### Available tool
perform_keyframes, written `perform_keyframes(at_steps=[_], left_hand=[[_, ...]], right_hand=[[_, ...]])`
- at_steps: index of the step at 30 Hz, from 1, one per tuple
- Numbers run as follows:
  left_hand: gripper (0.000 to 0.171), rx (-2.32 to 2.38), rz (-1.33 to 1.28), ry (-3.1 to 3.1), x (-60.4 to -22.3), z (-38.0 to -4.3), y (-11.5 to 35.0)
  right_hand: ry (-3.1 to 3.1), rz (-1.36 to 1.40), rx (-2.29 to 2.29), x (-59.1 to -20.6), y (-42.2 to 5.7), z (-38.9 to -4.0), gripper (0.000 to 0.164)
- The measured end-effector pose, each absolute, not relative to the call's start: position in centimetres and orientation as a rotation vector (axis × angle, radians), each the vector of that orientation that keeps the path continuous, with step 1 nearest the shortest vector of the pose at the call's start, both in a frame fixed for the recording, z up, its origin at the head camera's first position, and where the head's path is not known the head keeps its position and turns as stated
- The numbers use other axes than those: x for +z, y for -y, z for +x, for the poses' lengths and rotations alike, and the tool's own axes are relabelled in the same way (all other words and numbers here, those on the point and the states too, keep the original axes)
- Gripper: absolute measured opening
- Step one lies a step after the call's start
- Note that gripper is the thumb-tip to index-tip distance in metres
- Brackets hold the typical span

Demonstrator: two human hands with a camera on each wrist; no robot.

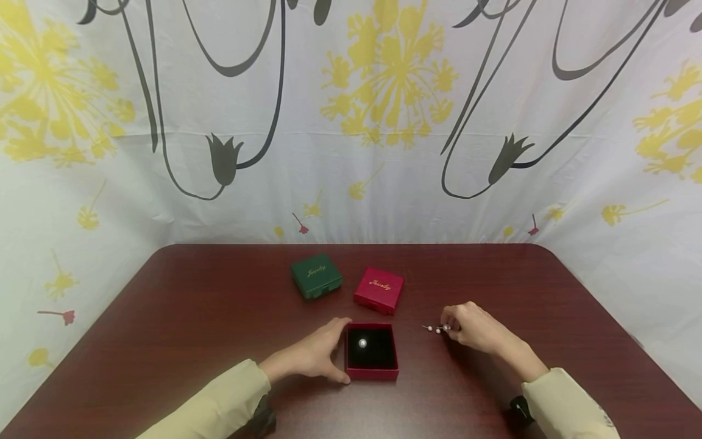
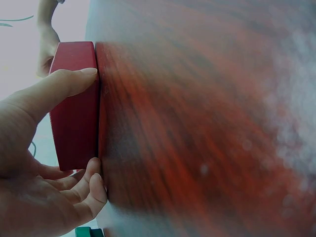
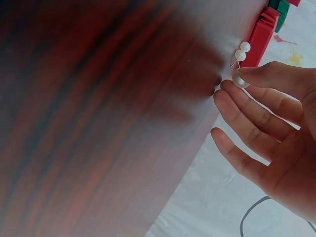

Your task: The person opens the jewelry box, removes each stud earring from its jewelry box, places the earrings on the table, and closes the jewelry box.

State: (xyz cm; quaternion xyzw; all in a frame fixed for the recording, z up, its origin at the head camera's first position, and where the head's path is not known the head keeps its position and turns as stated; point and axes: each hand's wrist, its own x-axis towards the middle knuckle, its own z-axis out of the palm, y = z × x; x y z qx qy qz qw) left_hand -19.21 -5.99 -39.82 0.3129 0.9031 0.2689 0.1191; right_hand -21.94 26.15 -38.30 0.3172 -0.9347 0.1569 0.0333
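Note:
An open red jewelry box (image 1: 373,374) with a black lining stands on the table, one white pearl (image 1: 362,343) in its left part. My left hand (image 1: 312,353) steadies it from the left. In the left wrist view the thumb of that hand lies along the red side wall (image 2: 76,126), with the other fingers curled at a corner. To the right of the box, my right hand (image 1: 478,328) pinches a pearl stud (image 3: 241,79) between thumb and fingertips. Two more pearl studs (image 3: 243,51) with thin metal pins lie on the table just beyond those fingertips.
Behind the open box lies a red lid (image 1: 379,290) marked "Jewelry". A closed green jewelry box (image 1: 316,275) stands to its left. The dark wooden table (image 1: 219,292) ends at a white patterned curtain (image 1: 307,171).

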Motion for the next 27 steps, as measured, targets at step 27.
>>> perform_keyframes(at_steps=[27], left_hand=[[0.095, 0.792, 0.907, -2.627, -39.78, -19.24, 6.09]], right_hand=[[2.876, 0.967, 0.39, -38.49, -25.9, -21.99, 0.014]])
